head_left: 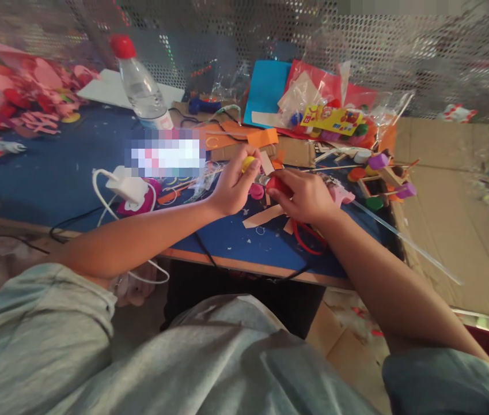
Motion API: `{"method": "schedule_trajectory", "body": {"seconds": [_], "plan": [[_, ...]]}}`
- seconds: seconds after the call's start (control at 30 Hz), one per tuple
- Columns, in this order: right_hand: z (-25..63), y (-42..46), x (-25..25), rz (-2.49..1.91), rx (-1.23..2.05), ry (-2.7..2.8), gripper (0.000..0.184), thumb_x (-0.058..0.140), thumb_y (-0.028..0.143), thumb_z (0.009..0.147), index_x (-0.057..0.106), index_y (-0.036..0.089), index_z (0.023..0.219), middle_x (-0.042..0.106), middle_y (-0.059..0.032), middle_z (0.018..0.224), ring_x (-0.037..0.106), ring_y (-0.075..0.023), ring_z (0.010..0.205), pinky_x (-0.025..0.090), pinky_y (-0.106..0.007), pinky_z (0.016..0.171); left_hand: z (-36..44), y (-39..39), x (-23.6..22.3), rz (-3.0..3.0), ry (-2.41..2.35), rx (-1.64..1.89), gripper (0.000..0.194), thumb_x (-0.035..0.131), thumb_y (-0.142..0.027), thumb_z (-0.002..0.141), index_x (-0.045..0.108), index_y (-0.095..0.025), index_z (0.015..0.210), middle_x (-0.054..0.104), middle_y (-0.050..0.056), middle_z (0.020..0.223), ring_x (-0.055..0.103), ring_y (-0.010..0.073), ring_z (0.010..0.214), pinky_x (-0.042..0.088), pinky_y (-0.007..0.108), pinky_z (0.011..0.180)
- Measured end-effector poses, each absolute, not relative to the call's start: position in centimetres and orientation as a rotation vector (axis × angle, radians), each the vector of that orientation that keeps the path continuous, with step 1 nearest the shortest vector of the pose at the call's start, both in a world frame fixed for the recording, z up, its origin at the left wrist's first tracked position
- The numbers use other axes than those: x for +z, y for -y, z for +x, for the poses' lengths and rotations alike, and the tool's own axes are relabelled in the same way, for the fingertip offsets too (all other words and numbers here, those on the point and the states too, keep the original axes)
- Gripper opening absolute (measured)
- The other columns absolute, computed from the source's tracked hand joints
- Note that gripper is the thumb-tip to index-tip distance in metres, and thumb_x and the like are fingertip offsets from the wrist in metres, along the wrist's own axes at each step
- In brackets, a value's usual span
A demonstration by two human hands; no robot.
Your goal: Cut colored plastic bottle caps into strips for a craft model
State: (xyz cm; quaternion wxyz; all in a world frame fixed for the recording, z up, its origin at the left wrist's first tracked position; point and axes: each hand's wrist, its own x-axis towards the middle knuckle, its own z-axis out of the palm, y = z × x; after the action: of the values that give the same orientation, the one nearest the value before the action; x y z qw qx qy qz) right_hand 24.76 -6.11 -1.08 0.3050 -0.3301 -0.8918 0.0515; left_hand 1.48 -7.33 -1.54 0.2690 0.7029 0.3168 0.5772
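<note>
Holding yellow lump (248,163) (clay, perhaps) in left hand (232,185).

No text can be read: the characters on the yellow printed card (333,120) of the clear plastic packet (383,115) are blurred, as is the label (163,122) on the red-capped clear plastic bottle (143,86).

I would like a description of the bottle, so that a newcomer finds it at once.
On the blue table, look left of the left hand, towards the far side. There, beyond the white plug, is the bottle. Unlike the flat white sheet and pink cut-outs near it, it is tall, see-through and red-capped.
</note>
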Motion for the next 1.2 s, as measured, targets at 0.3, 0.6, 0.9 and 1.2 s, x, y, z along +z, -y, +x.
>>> {"method": "schedule_trajectory", "body": {"seconds": [0.3,0.6,0.9,1.2], "plan": [[24.3,7.1,-0.9,-0.815,0.222,2.445,0.072,0.036,0.07,0.123,0.082,0.016,0.125,0.087,-0.0164,0.105,0.082,-0.0304,0.087,0.052,-0.039,0.072,-0.8,9.4,-1.0,1.945,-0.765,1.399,0.04,0.059,-0.064,0.119,0.062,-0.025,0.117,0.056,-0.005,0.081,0.049,0.0118,0.065,0.042,0.031,0.066],[24.5,7.4,-1.0,-0.715,0.311,2.497,0.063,0.038,0.065,0.125,0.079,0.019,0.112,0.086,-0.0122,0.099,0.079,-0.0251,0.081,0.049,-0.035,0.069,-0.9,11.4,-2.0,2.051,-0.896,1.409,0.037,0.07,-0.059,0.115,0.056,-0.025,0.122,0.064,-0.001,0.096,0.047,0.0085,0.066,0.037,0.028,0.06],[24.7,6.9,-1.0,-0.702,0.265,2.391,0.056,0.054,0.069,0.119,0.081,0.021,0.124,0.086,-0.0134,0.102,0.082,-0.031,0.091,0.06,-0.041,0.081,-0.9,10.7,-2.8,2.072,-0.792,1.438,0.033,0.073,-0.047,0.115,0.051,-0.026,0.129,0.068,0.001,0.108,0.062,0.0102,0.077,0.048,0.028,0.065],[24.4,6.5,-1.1,-0.729,0.23,2.328,0.052,0.063,0.072,0.114,0.08,0.023,0.12,0.084,-0.0129,0.102,0.079,-0.0324,0.095,0.064,-0.049,0.091,-0.6,10.3,-3.6,2.011,-0.805,1.484,0.036,0.074,-0.048,0.115,0.051,-0.026,0.132,0.065,0.003,0.115,0.066,0.0109,0.085,0.052,0.027,0.071]]}}
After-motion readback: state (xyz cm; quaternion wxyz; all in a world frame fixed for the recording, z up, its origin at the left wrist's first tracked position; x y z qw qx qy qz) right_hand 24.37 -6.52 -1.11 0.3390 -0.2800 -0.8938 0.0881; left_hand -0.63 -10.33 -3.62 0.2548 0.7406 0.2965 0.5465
